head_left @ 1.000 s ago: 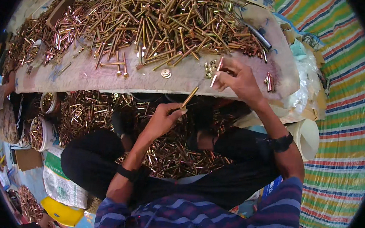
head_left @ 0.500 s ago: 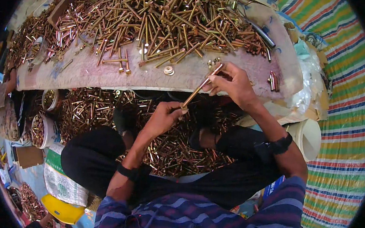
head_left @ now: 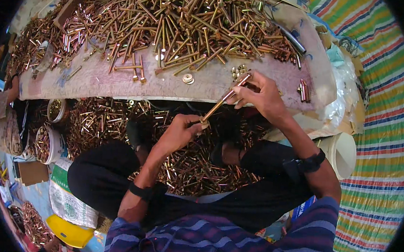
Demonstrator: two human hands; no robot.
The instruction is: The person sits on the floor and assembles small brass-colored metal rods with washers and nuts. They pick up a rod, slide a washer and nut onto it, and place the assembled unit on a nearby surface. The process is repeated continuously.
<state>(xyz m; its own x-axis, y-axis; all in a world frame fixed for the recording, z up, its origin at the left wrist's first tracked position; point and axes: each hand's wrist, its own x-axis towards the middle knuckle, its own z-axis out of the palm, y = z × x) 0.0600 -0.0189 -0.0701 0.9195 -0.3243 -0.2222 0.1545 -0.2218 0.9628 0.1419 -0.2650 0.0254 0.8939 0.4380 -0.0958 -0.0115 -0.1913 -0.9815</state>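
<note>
A long golden bolt with what looks like a sleeve on its upper part (head_left: 220, 105) slants between my hands, over the table's front edge. My left hand (head_left: 179, 131) pinches its lower end between thumb and fingers. My right hand (head_left: 262, 96) has closed its thumb and fingertips around the upper part. Just beyond the right fingers lie several small nuts (head_left: 238, 71) on the table cloth. A little stack of washers (head_left: 188, 79) rests to their left. Further left, loose bolts (head_left: 131, 68) lie crossed in front of the heap.
A large heap of long bolts (head_left: 171, 25) covers the table's far part. At right are a grey metal tube (head_left: 290, 38) and a few short metal pieces (head_left: 303, 91). More bolts (head_left: 184, 171) lie below, between my legs. A white bucket (head_left: 343, 154) stands beside my right arm.
The right hand and the bolt's upper end have shifted slightly right and down. The left fingers have curled more around the lower end. More of the small nuts shows.
</note>
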